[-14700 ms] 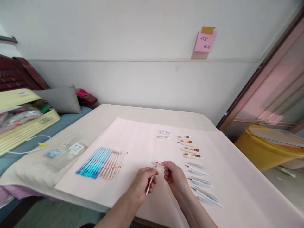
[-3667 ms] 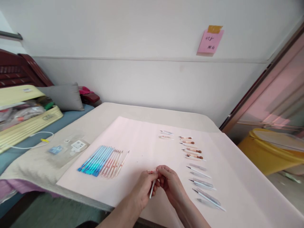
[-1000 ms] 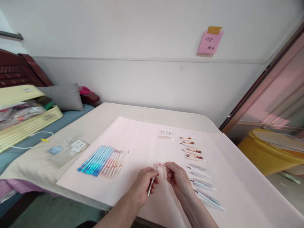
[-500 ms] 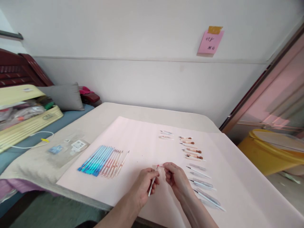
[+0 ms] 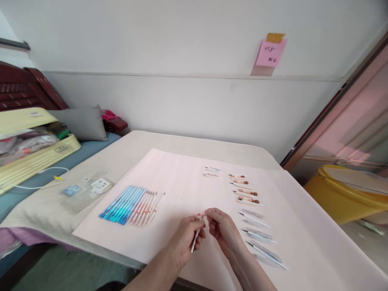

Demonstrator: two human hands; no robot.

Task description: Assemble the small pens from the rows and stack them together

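At the left, a clear bag (image 5: pixel 86 200) is lying on the cover, and next to it blue pens (image 5: pixel 121 204) and red-marked pens (image 5: pixel 142 212) are resting side by side on the pink sheet (image 5: pixel 172 171). Toward the middle, the left hand (image 5: pixel 185 235) is closing its fingers around a thin white rod (image 5: pixel 195 242), which is slanting with its lower end sticking out below. Just above the sheet, a small red-marked piece (image 5: pixel 199 214) is sitting between the hands, and the right hand (image 5: pixel 220 227) is pinching its end with bent fingertips. Whether rod and piece are touching, I cannot tell. For good control, the left hand should be keeping the rod steady while the right is guiding the piece gently, in line, without bending it. Further right, brown-topped pens (image 5: pixel 249 199) and grey pen parts (image 5: pixel 265 251) are lying in a column
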